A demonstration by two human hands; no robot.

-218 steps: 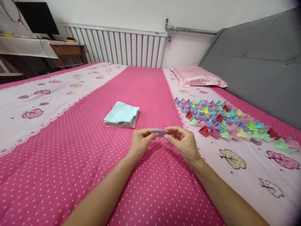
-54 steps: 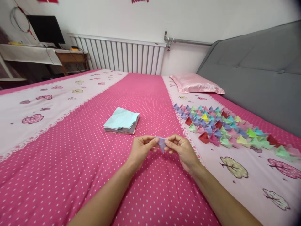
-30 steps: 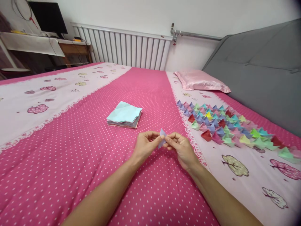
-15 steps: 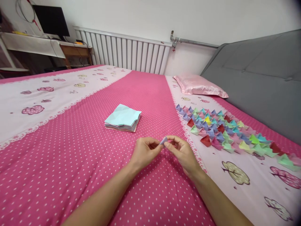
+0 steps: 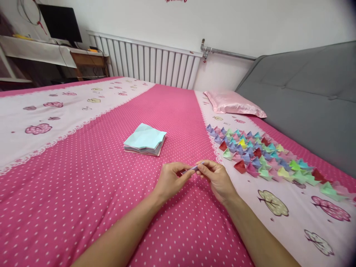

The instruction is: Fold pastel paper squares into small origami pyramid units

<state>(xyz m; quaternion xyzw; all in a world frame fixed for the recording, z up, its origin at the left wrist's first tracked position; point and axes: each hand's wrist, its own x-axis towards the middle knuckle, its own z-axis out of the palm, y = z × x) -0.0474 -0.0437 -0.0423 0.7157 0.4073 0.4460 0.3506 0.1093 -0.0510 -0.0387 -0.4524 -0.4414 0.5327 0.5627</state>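
Note:
Between my two hands is a small piece of folded purple paper [image 5: 194,168], held just above the pink dotted bedspread [image 5: 111,193]. My left hand [image 5: 171,180] pinches its left end between thumb and fingers. Its right end is gripped by the thumb and fingers of my right hand [image 5: 215,180]. The fingers hide much of the paper, which looks narrow and is seen nearly edge-on. Beyond my left hand lies a stack of square paper [image 5: 145,138] with a light blue sheet on top. To the right, folded paper boats [image 5: 257,152] in many colours stand in rows.
A pink satin pillow [image 5: 233,104] rests by the grey padded headboard [image 5: 306,81]. Behind the bed, a white radiator [image 5: 144,59] and a pipe [image 5: 228,52] run along the wall. A desk [image 5: 33,53] with a black monitor [image 5: 59,23] is at far left.
The purple paper has turned between my fingers and now lies flatter, showing a longer thin edge. Both hands stay nearly in place. The view has shifted slightly.

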